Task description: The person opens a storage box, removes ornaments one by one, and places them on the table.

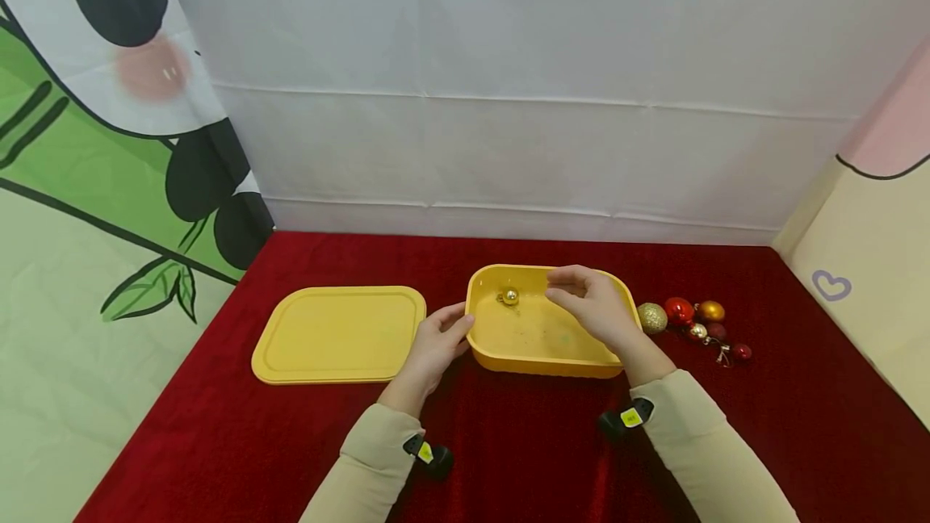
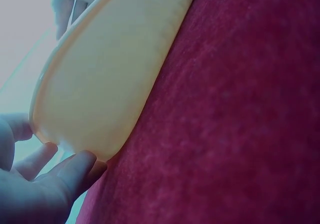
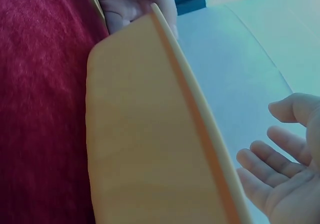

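A yellow rectangular plastic container stands on the red cloth. My left hand holds its left end, thumb at the rim and fingers against the outer wall, as the left wrist view also shows. Inside, near the back left, lies a small shiny gold bauble. Over the container's right part hovers my right hand. In the right wrist view its fingers are loosely spread, with nothing between them and the thumb.
A flat yellow lid lies left of the container. Close to its right end are a glittery gold bauble, a red bauble, an orange-gold bauble and several smaller ones. White fabric hangs behind the red-covered table.
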Available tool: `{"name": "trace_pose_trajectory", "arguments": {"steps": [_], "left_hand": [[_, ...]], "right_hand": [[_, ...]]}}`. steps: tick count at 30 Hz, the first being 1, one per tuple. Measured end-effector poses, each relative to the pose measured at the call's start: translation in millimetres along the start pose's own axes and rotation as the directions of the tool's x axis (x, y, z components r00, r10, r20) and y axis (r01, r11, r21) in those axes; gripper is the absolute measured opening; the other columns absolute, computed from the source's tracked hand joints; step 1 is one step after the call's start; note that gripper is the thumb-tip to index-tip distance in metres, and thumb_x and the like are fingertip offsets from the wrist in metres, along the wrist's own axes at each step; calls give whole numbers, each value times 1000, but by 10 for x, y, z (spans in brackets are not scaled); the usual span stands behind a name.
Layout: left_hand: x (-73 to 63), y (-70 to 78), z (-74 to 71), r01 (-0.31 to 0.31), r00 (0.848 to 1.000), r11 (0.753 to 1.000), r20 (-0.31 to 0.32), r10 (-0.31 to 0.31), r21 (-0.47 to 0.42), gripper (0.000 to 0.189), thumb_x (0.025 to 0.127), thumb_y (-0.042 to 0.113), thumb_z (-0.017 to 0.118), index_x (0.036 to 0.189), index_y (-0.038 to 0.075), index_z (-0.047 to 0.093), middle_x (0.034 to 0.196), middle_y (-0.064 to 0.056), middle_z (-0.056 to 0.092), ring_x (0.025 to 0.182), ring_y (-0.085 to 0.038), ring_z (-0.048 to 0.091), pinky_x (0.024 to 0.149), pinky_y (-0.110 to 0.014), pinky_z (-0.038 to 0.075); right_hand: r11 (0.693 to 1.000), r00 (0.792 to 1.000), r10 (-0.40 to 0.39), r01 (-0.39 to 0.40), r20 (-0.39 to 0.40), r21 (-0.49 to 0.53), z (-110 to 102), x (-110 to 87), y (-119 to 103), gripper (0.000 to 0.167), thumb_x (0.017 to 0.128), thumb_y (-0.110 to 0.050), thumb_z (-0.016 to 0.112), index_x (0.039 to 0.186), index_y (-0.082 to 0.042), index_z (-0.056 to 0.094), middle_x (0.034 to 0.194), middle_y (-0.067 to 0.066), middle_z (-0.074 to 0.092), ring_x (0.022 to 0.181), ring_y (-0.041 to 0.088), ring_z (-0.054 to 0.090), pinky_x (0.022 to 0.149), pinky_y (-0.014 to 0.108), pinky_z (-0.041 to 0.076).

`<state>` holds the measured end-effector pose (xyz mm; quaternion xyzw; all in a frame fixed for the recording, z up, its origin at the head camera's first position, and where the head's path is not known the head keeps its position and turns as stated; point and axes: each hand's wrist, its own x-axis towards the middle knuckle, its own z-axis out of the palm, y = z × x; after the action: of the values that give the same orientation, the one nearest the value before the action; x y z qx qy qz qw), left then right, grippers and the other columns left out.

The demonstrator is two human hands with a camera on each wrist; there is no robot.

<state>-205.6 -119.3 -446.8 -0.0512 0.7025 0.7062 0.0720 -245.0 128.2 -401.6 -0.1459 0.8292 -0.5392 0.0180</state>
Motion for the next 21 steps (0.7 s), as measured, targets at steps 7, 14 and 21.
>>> {"name": "trace_pose_trajectory", "arguments": {"steps": [7,14,21], "left_hand": [[13,-15,8,-9,1000,1000,10,9,14,44,98,21,52,138,3,46,136,-21,49,122,-31,53,97,-40,49],[-8,-1,10,-6,1000,999,8,6,32,46,98,23,52,138,4,46,136,-19,51,121,-30,54,98,-42,48],[-9,4,7,2,1000,1000,23,-3,22,47,97,25,53,139,4,45,136,-19,50,122,-30,53,100,-43,46]], "right_hand": [[1000,1000,-5,5,22,5,119,92,-56,35,89,-15,65,121,0,58,120,23,61,109,30,61,94,42,50],[994,996,59,-53,71,-94,259,242,-74,38,88,-18,66,122,-1,58,124,19,60,112,29,59,95,42,49],[986,990,93,-78,103,-145,386,359,-42,42,87,-19,68,124,-2,57,125,16,60,115,28,58,98,41,48]]}}
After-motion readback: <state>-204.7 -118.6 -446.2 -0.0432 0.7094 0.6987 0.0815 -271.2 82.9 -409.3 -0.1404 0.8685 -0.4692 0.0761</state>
